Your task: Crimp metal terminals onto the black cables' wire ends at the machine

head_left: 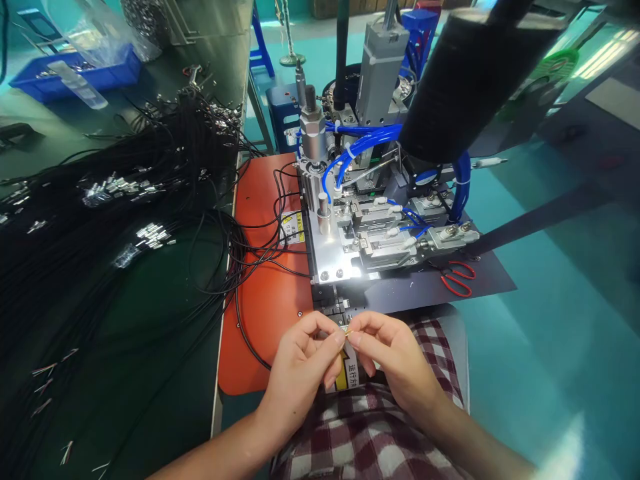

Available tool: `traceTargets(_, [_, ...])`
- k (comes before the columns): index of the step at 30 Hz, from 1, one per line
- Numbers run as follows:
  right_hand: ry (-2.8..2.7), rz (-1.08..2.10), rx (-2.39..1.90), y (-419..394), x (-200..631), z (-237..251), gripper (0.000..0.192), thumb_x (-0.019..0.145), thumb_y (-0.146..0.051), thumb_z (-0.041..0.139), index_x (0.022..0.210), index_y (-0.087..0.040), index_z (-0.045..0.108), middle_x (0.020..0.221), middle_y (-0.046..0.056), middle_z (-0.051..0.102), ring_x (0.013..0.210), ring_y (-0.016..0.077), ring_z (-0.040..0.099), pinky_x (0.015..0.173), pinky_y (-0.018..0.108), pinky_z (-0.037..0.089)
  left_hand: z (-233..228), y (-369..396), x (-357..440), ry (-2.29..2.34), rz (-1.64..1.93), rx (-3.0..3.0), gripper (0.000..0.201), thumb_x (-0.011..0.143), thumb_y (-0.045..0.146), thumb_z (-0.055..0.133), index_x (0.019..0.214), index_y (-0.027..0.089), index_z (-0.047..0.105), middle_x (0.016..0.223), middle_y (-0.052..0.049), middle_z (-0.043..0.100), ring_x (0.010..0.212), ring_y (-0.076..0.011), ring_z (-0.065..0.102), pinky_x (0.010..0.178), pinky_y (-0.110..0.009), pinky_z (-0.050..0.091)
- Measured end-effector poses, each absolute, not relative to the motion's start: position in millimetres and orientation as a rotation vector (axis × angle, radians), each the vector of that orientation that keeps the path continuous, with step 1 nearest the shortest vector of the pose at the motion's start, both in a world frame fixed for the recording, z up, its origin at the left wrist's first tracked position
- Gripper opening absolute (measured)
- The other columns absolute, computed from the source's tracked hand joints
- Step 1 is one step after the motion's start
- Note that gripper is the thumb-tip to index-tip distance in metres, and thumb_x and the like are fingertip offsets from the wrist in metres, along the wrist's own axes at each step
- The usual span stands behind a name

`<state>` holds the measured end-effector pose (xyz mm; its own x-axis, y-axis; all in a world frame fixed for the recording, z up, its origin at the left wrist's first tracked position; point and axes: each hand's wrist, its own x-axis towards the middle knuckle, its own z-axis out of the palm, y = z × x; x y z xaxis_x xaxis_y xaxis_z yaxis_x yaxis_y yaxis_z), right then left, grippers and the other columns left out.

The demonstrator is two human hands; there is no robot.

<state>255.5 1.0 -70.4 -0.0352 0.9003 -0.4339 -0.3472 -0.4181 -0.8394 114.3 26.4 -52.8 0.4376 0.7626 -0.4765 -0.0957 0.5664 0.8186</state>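
Observation:
My left hand (307,353) and my right hand (387,347) meet at the front edge of the machine, each with thumb and forefinger pinched. Between their fingertips show tiny, pale yellowish wire ends (347,331), mostly covered by the fingers. A black cable (250,343) runs over the orange base plate (265,307) and disappears beneath my left hand. Just beyond the fingertips lies the machine's narrow dark track (327,300). A label with a yellow and black arrow (345,373) shows below the hands.
The metal machine (335,253) with blue air tubes (370,138) stands ahead. Red-handled pliers (457,280) lie on the dark plate at right. Bundled black cables with metal connectors (153,235) cover much of the left table, where a blue bin (117,72) stands at the back.

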Motion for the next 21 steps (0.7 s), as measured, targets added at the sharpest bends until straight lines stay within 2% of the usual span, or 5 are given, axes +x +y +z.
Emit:
traceTargets(6, [-0.787, 1.816, -1.129, 9.6, 271.6, -77.1, 0.017, 0.076, -0.031, 0.067, 0.074, -0.016, 0.062, 0.049, -0.008, 0.043, 0.041, 0.0051, 0.03, 0.041, 0.02, 0.02, -48.0, 34.6, 112.4, 0.968, 0.504, 0.794, 0.02, 0.079, 0.029, 0.062, 0.07, 0.016, 0.05, 0.042, 0.009, 0.04, 0.036, -0.0027, 0.03, 0.042, -0.018, 0.019])
traceTargets(10, [-0.982, 1.824, -1.113, 14.3, 281.3, -70.5, 0.018, 0.08, -0.033, 0.065, 0.076, -0.015, 0.06, 0.051, -0.008, 0.04, 0.043, 0.0053, 0.03, 0.041, 0.019, 0.022, -48.9, 37.2, 111.9, 0.965, 0.454, 0.794, 0.019, 0.078, 0.028, 0.065, 0.07, 0.015, 0.054, 0.045, 0.008, 0.041, 0.036, -0.0023, 0.031, 0.04, -0.017, 0.018])
traceTargets(15, [-1.029, 1.641, -1.266, 9.7, 278.2, -61.6, 0.018, 0.083, -0.033, 0.06, 0.078, -0.016, 0.06, 0.054, -0.007, 0.042, 0.045, 0.0069, 0.033, 0.043, 0.021, 0.025, -49.2, 34.1, 113.7, 0.997, 0.496, 0.806, 0.016, 0.081, 0.027, 0.062, 0.073, 0.016, 0.054, 0.039, 0.01, 0.038, 0.036, -0.0022, 0.028, 0.042, -0.017, 0.019])
traceTargets(21, [-1.114, 1.405, -1.43, 1.2, 268.6, -56.6, 0.011, 0.078, -0.025, 0.06, 0.073, -0.016, 0.058, 0.056, -0.005, 0.044, 0.051, 0.0092, 0.037, 0.048, 0.023, 0.029, -50.7, 32.9, 115.1, 0.996, 0.536, 0.776, 0.016, 0.083, 0.029, 0.06, 0.075, 0.017, 0.053, 0.038, 0.011, 0.038, 0.036, -0.0028, 0.026, 0.043, -0.017, 0.023])
